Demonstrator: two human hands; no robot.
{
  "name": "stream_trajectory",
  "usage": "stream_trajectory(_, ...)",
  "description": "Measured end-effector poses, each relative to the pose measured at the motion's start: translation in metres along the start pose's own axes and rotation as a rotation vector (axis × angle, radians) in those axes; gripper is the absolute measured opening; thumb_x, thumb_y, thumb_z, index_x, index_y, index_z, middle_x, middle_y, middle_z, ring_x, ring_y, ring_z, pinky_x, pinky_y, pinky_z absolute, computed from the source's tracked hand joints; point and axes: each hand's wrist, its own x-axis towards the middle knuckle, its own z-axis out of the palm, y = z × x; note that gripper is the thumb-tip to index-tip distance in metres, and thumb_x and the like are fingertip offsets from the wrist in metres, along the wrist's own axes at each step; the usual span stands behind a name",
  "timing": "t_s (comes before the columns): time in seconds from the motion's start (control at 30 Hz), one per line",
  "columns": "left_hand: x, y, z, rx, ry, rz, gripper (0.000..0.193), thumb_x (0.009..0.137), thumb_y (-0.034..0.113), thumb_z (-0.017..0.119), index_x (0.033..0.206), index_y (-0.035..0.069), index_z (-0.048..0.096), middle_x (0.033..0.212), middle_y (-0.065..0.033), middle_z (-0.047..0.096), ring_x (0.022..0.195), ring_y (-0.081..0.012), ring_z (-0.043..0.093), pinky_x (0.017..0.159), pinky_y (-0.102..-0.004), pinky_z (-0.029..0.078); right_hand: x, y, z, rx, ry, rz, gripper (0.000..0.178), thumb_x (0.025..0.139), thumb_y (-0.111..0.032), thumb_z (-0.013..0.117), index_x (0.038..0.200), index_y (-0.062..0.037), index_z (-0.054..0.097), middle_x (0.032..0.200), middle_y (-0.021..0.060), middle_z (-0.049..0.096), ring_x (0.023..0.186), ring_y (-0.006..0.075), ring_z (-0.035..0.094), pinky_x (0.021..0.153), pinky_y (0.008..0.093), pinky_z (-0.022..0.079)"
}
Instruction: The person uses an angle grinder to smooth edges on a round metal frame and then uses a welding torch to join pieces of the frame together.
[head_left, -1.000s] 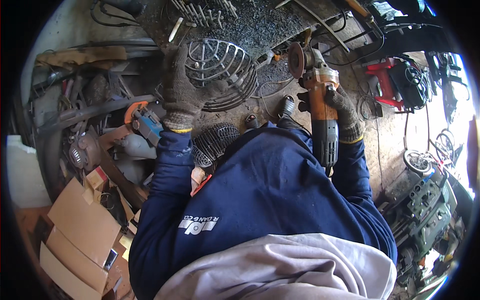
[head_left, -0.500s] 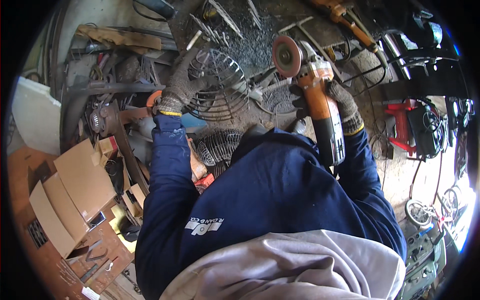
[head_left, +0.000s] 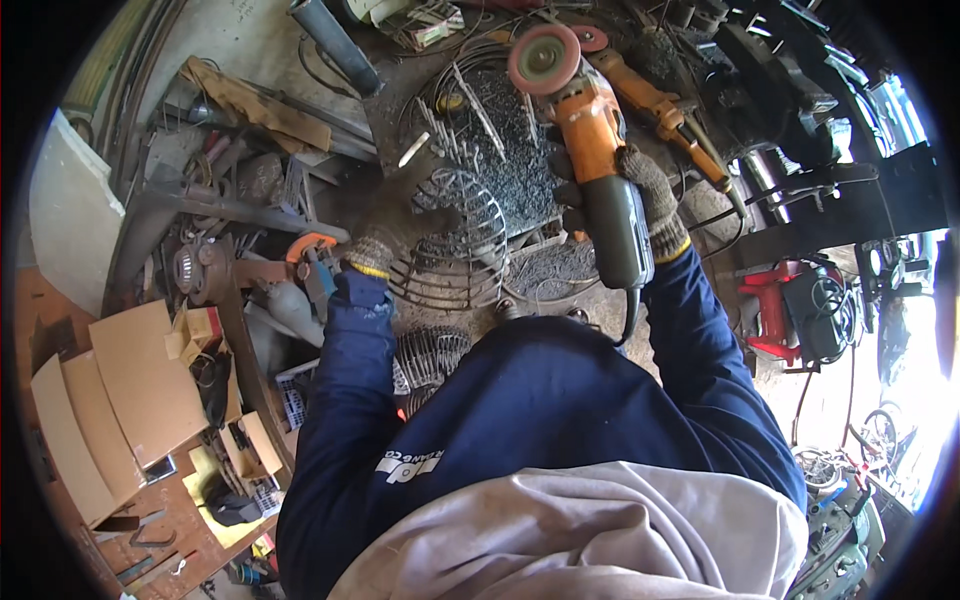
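A gloved right hand, my right hand (head_left: 650,195), is wrapped round the body of an orange and dark angle grinder (head_left: 600,150). The grinder's reddish disc (head_left: 543,58) points away from me, and its cord hangs from the rear end. My left hand (head_left: 392,218), also gloved, grips the left side of a round wire fan guard (head_left: 478,262), thumb lying across the wires; its other fingers are partly hidden. Beyond that hand's fingertips is a short pale stick (head_left: 413,150); I cannot tell whether they touch. The disc is apart from the guard.
Dark gritty debris and thin rods (head_left: 480,110) cover the surface ahead. A second orange grinder (head_left: 640,95) lies at the far right. Another wire guard (head_left: 430,355) sits near my body. Cardboard boxes (head_left: 150,360) stand left; a red stool (head_left: 770,310) is right.
The view has shifted, so the bench sits lower and more of its far side shows. The angle grinder has swung left and farther out, its disc now beyond the guard. Both hands keep their holds.
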Motion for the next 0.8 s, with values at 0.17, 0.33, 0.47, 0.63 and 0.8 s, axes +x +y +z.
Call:
stream_trajectory(0.17, 0.001, -0.016, 0.001, -0.004, 0.041, -0.035, 0.094, 0.069, 0.057, 0.086, 0.145, 0.013, 0.053, 0.142, -0.0242, 0.055, 0.133, -0.0369, 0.053, 0.110, -0.0429, 0.043, 0.037, -0.033, 0.056, -0.211, 0.112, 0.004, 0.074, 0.087, -0.039, 0.074, 0.138, 0.0059, 0.045, 0.114, 0.0245, 0.065, 0.094, 0.0383, 0.071, 0.082, 0.0529, 0.062)
stream_trajectory(0.33, -0.004, -0.001, 0.002, -0.014, 0.092, 0.035, 0.086, 0.069, 0.048, 0.087, 0.140, 0.011, 0.055, 0.137, -0.0220, 0.057, 0.129, -0.0380, 0.055, 0.108, -0.0444, 0.045, 0.051, -0.022, 0.025, -0.317, 0.236, -0.071, 0.068, 0.087, -0.040, 0.074, 0.131, 0.0066, 0.050, 0.105, 0.0231, 0.066, 0.090, 0.0372, 0.072, 0.078, 0.0504, 0.064)
stream_trajectory(0.47, -0.006, 0.001, 0.002, 0.030, 0.135, 0.067, 0.084, 0.070, 0.044, 0.088, 0.140, 0.012, 0.055, 0.136, -0.0208, 0.057, 0.128, -0.0371, 0.055, 0.107, -0.0450, 0.046, 0.083, -0.051, 0.002, -0.343, 0.223, 0.003, 0.066, 0.085, -0.040, 0.077, 0.126, 0.0054, 0.053, 0.098, 0.0220, 0.068, 0.081, 0.0344, 0.073, 0.071, 0.0450, 0.065)
stream_trajectory(0.63, 0.002, 0.001, 0.003, -0.052, 0.068, -0.010, 0.090, 0.070, 0.045, 0.089, 0.145, 0.013, 0.052, 0.137, -0.0195, 0.057, 0.129, -0.0352, 0.056, 0.108, -0.0437, 0.045, 0.147, -0.101, -0.068, -0.331, 0.305, 0.061, 0.054, 0.085, -0.040, 0.078, 0.114, 0.0024, 0.061, 0.087, 0.0159, 0.071, 0.073, 0.0272, 0.072, 0.063, 0.0409, 0.064)
stream_trajectory(0.8, 0.005, -0.010, 0.009, -0.059, 0.022, -0.023, 0.094, 0.070, 0.049, 0.088, 0.150, 0.017, 0.049, 0.141, -0.0198, 0.054, 0.132, -0.0367, 0.053, 0.110, -0.0426, 0.044, 0.184, -0.119, -0.112, -0.313, 0.304, 0.058, 0.041, 0.091, -0.031, 0.073, 0.118, -0.0023, 0.061, 0.090, 0.0127, 0.072, 0.071, 0.0252, 0.071, 0.069, 0.0376, 0.062)
